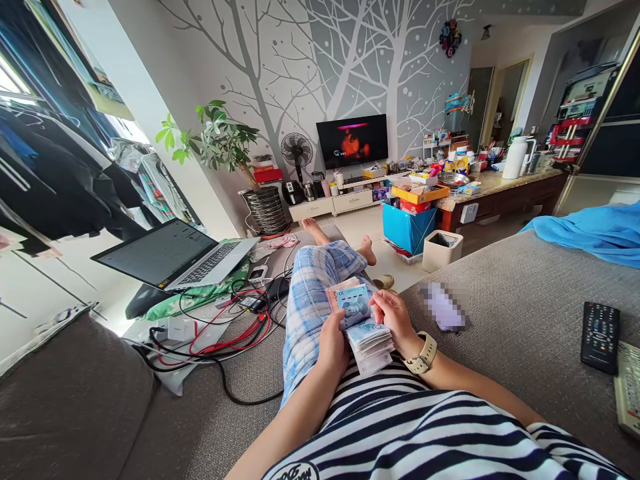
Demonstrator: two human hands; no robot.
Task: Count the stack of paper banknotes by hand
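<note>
A folded stack of banknotes (pixel 370 338) rests over my lap, its loose ends fanned toward my striped shirt. My left hand (pixel 334 343) is closed on the stack's left side, thumb on top. Blue notes (pixel 353 304) stand up beyond the thumb, with a reddish note (pixel 334 293) behind them. My right hand (pixel 395 320) has its fingers pinched together at the upper right edge of the notes. Whether a single note is between those fingertips is hard to see. A pale watch (pixel 423 353) is on the right wrist.
An open laptop (pixel 215 260) sits on the sofa at left, beside tangled red and black cables (pixel 240 340). To the right lie a blurred purple item (pixel 444 308), a black remote control (pixel 600 337) and a blue cloth (pixel 590 230). A bin (pixel 442 252) stands on the floor ahead.
</note>
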